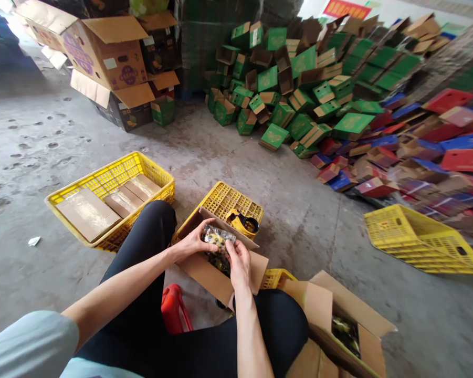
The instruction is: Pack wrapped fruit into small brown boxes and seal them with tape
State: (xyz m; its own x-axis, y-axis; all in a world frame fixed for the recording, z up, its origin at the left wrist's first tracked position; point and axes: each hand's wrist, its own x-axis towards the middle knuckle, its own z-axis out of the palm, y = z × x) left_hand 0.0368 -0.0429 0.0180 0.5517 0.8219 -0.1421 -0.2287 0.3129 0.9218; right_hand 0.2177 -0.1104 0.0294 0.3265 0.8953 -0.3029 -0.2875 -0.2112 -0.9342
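Between my hands is a small clear plastic packet (217, 237) with yellow and dark contents that I cannot name. My left hand (195, 241) grips its left end, thumb and fingers closed. At its lower right end, my right hand (238, 258) pinches the packet. Both hands are above an open cardboard box (207, 275) with its flaps spread, and more dark packets show inside. A yellow tape dispenser (242, 223) lies just beyond the box, on an upturned yellow crate (230, 199).
At left, a yellow crate (110, 173) holds closed cartons (88, 212). Another open box (338, 315) with dark packets stands at right. A red plastic object (174, 310) is between my legs. Farther off are a tilted yellow crate (421, 239) and heaped green boxes (275, 134).
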